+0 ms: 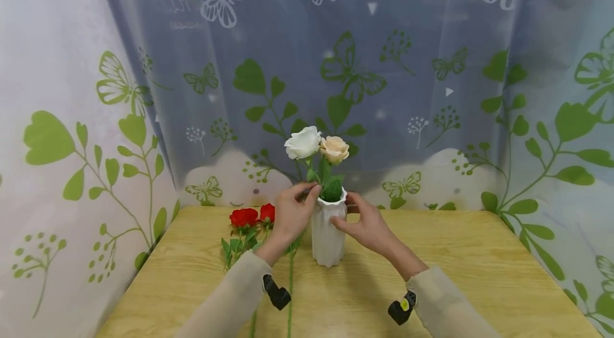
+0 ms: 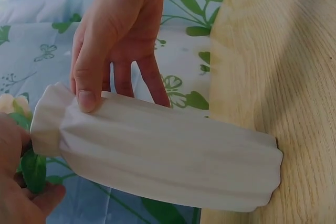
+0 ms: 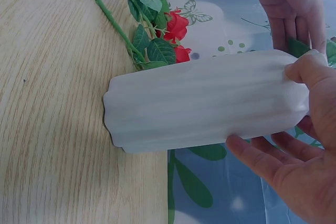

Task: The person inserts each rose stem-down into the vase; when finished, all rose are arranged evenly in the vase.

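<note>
A white fluted vase (image 1: pixel 328 239) stands upright on the wooden table. From its mouth rise a white rose (image 1: pixel 303 143) and a peach rose (image 1: pixel 334 150), both with green leaves. My left hand (image 1: pixel 293 211) pinches at the leafy stem below the white rose, just over the rim; which leaf or stem it holds is partly hidden. In the left wrist view a green leaf (image 2: pixel 34 171) shows by its fingers. My right hand (image 1: pixel 368 222) grips the upper part of the vase, thumb in front and fingers round the far side.
Red roses (image 1: pixel 244 217) with long green stems lie on the table (image 1: pixel 431 274) left of the vase, partly behind my left forearm. A printed curtain (image 1: pixel 288 18) with leaves and butterflies surrounds the table at the back and sides.
</note>
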The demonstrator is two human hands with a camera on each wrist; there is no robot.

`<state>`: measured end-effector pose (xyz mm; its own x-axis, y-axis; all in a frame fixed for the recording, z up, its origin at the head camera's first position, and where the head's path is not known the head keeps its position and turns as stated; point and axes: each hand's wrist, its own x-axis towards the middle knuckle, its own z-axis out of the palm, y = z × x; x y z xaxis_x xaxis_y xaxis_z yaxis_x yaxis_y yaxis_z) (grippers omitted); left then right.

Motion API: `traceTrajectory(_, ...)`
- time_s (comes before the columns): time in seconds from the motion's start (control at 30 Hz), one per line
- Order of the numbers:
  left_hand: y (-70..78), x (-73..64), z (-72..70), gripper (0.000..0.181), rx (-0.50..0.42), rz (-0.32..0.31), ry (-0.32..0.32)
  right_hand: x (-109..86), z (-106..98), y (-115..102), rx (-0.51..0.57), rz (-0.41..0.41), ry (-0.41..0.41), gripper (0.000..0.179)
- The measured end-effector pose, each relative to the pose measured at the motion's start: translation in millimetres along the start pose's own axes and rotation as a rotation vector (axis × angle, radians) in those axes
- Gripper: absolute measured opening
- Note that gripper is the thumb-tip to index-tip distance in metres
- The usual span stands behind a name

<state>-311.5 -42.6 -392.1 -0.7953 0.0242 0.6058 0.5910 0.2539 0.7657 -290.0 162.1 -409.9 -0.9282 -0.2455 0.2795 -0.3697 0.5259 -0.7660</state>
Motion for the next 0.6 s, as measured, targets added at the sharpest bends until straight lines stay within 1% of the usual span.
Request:
traceTrajectory(0.17,0.1,1.1,-1.3,0.022,0.027,-0.021,-0.007,1.0,-0.4,0.7,0.0,-0.014,-0.001,0.067)
traceTrajectory(0.33,1.2,1.9,-2.8,0.024,0.059,-0.03,-0.015,1.1,-0.3,-0.2,0.004,-0.005,-0.004,0.068)
traceTrajectory(0.5,-0.4,-0.9,-6.6,0.026,0.095,-0.015,-0.045,0.5,0.3,0.9,0.0,0.002,-0.004,0.067)
traceTrajectory(0.6,-2.2,-5.5,-9.5,0.03,0.083,0.003,-0.063,0.2,0.3,1.1,-0.005,-0.005,-0.002,0.067)
